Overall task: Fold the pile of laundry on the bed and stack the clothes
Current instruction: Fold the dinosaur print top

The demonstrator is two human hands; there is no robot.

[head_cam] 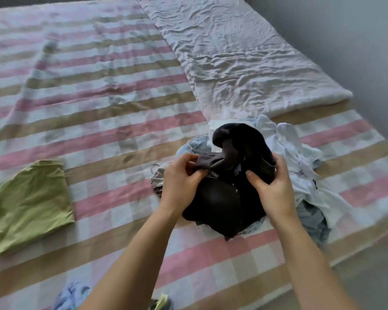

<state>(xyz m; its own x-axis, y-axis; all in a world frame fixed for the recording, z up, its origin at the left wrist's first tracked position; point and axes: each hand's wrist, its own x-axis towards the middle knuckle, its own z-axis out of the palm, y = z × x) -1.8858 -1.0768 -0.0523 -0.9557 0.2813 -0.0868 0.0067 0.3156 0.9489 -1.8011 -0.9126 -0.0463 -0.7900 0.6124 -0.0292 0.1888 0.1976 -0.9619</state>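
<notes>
So the dark garment (231, 175) was bunched up in both hands, lifted just over the laundry pile (300, 175) near the right side of the bed (121, 108). Left hand (182, 182) was pinched shut on one edge of it, right by a strip with white lettering, and the right hand (273, 186) was clamped on the other side with the thumb pressed into the fabric. My guess is the hands were hunting for a waistband or hem so the thing could be shaken out flat before folding; that's why it was held up instead of lying down.

Under it the pile was mostly pale blue shirt stuff and some light denim (195, 144), all tangled together, so lots left to do.

Well off to the left lay a green piece (29, 206), already folded flat on the striped cover, probably the start of the stack and kept apart from the mess. A rumpled white blanket (244, 63) sat behind the pile. Some more bluish cloth (72, 296) poked in at the bottom edge, couldn't tell what.
</notes>
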